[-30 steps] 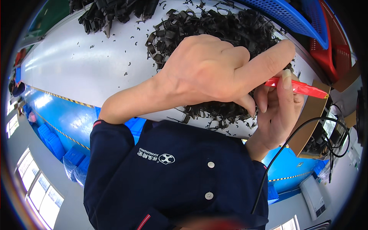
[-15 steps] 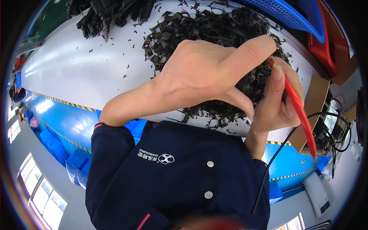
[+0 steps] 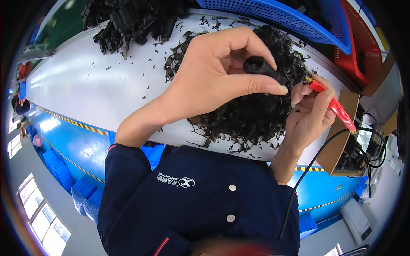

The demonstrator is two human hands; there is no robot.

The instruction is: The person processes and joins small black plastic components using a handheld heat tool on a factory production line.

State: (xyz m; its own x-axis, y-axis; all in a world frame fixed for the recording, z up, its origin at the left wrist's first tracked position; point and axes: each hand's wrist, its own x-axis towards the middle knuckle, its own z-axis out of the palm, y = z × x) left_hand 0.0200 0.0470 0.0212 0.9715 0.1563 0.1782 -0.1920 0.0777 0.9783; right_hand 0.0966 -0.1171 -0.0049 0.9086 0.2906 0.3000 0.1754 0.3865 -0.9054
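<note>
My left hand (image 3: 213, 79) pinches a dark, hollow, tube-like plastic part (image 3: 259, 66) between thumb and fingers, its open end turned up. My right hand (image 3: 309, 113), palm up and just to the right, is closed round a slim red-handled tool (image 3: 337, 110). The tool's small yellowish tip points toward the plastic part but stays apart from it. Exactly what kind of tool it is, I cannot make out. Beneath both hands spreads a heap of black plastic scraps (image 3: 243, 117).
More black plastic parts (image 3: 128, 25) are piled at the far left of the white table (image 3: 94, 85). A blue perforated basket (image 3: 277, 19) and a red basket (image 3: 356, 55) stand at the far right. A cardboard box (image 3: 337, 149) and a black cable (image 3: 316, 160) lie nearby on the right.
My left hand has turned, so the black part shows in its fingers. The right hand has dropped slightly and drawn away from the left, with the red tool now angled differently.
</note>
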